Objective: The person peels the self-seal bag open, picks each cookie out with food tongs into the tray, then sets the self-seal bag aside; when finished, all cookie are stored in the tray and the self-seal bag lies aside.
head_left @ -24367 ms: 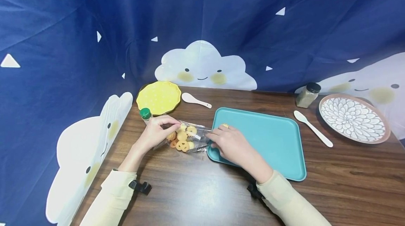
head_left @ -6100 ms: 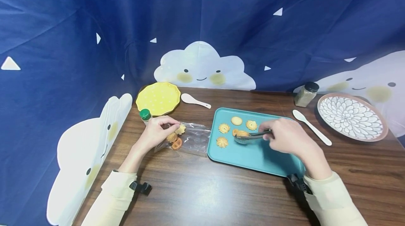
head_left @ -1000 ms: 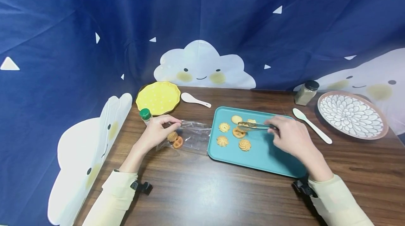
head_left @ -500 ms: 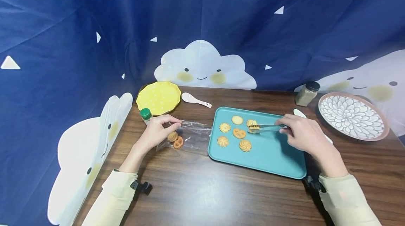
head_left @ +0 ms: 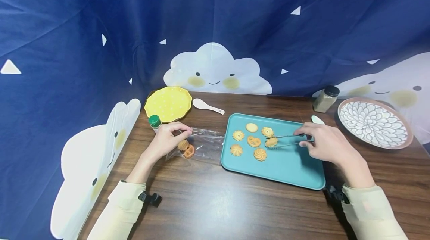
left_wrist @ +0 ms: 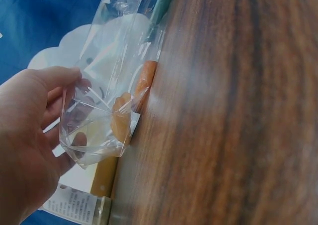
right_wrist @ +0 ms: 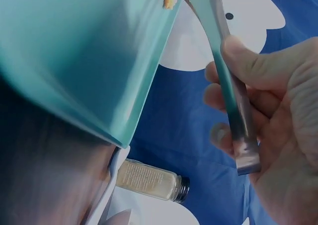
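Observation:
My left hand (head_left: 166, 141) pinches the edge of a clear plastic bag (head_left: 208, 146) lying left of the tray. Inside the bag are a round cookie (left_wrist: 120, 118) and a pretzel-shaped cookie (left_wrist: 145, 81). Over the teal tray (head_left: 292, 174), my right hand (head_left: 327, 143) grips metal tongs (right_wrist: 228, 86) between thumb and fingers. The tips of the tongs stand apart on either side of a ridged cookie (head_left: 271, 142) on the tray. Several more cookies lie about it, among them a pretzel-shaped cookie (head_left: 254, 142) and a swirled cookie (head_left: 260, 154).
Behind the left hand stand a green-capped bottle (head_left: 155, 121) and a yellow plate (head_left: 168, 103). A white ceramic spoon (head_left: 206, 106) lies at the back. At the right are another white spoon (head_left: 317, 120), a black-capped jar (head_left: 326, 100) and a flower-patterned plate (head_left: 408, 141).
Cookies from the bag now lie on the tray. Over the last second, my right hand moved right and the tongs spread, leaving the ridged cookie beside the others. My left hand stayed put.

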A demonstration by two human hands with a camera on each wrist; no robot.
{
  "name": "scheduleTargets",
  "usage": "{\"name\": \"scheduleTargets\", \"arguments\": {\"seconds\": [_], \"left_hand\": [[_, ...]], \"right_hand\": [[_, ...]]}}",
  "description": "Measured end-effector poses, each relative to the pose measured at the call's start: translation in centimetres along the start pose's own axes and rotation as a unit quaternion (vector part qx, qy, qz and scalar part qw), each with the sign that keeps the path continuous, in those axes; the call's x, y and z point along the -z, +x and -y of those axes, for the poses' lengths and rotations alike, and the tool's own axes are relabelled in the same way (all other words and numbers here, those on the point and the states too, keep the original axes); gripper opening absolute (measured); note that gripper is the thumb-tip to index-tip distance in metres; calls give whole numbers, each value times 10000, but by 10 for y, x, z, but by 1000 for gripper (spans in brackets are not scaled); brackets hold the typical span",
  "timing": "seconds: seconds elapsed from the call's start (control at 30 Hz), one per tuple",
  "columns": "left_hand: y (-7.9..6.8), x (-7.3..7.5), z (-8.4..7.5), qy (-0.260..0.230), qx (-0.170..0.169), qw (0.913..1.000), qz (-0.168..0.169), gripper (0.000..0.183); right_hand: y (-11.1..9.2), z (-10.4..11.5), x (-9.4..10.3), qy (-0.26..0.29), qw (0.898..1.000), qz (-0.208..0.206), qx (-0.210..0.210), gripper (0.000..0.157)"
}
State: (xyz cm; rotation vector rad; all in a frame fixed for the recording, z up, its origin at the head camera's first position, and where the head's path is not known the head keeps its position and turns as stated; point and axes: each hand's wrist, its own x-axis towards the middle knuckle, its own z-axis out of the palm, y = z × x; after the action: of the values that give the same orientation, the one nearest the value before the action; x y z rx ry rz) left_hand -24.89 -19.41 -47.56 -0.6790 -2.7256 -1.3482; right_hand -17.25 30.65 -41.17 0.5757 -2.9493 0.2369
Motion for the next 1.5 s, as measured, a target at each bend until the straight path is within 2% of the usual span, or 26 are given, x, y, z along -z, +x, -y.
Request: {"name": "scheduleTargets", "arguments": {"seconds": [0.27,0.37,0.6,0.9,1.07,1.33,1.5], "left_hand": [[2,-2,-2,-61,16,10000,36,13],[3,-3,-3,-58,-1,10000,42,13],[5,-4,-3,-71,-6,10000,55,12],[7,-6,-4,-56,-41,9999,78,14],[8,-6,-4,-76,-51,9999,116,15],[3,-2,2,-168,142,9998,27,15],[0,0,3,-335,153,9993,32,15]], "right_hand": [[0,-6,-7,-129,9984,-489,252,21],[-1,-6,-4,-95,9990,-400,163,24],[-4,-9,0,183,9997,105,-154,30],[-2,-5,-4,291,9994,-35,-158,29],[9,18,-10,494,9982,-212,278,27],[50,82,-31,776,9930,324,835,22],[72,118,-44,741,9903,399,1101,19]]}}
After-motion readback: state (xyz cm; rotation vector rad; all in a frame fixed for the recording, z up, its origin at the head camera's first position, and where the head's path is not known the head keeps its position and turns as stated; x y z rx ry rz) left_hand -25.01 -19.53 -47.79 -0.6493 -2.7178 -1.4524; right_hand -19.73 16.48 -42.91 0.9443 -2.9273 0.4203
